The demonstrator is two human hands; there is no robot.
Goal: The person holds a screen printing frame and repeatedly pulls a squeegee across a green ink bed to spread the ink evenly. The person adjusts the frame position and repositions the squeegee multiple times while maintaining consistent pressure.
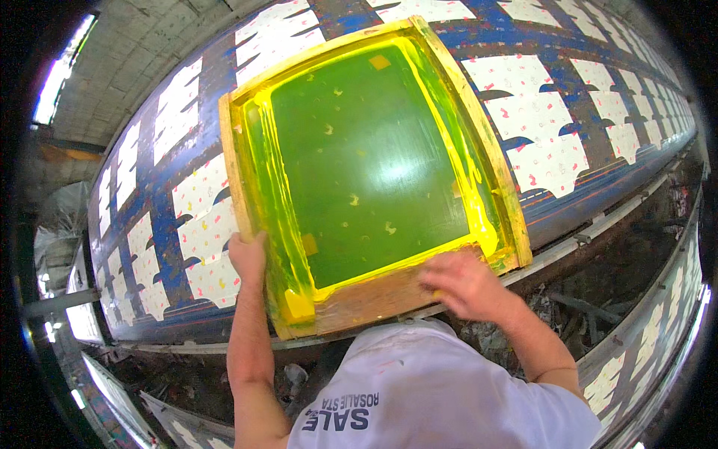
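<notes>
The frame (233, 165) lies on the counter (555, 213) among white pieces (535, 123), yellow ink (486, 233) lining its screen (359, 172). The left hand (247, 257) has its fingers wrapped round the left rail, apparently steadying it clear of ink; the right hand (467, 284), blurred, half-curled, is at the board (374, 299), its grip unclear.

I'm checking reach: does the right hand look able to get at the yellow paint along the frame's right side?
Probably yes: the right hand is close to the near end of the yellow paint, with nothing visible blocking the way.
</notes>
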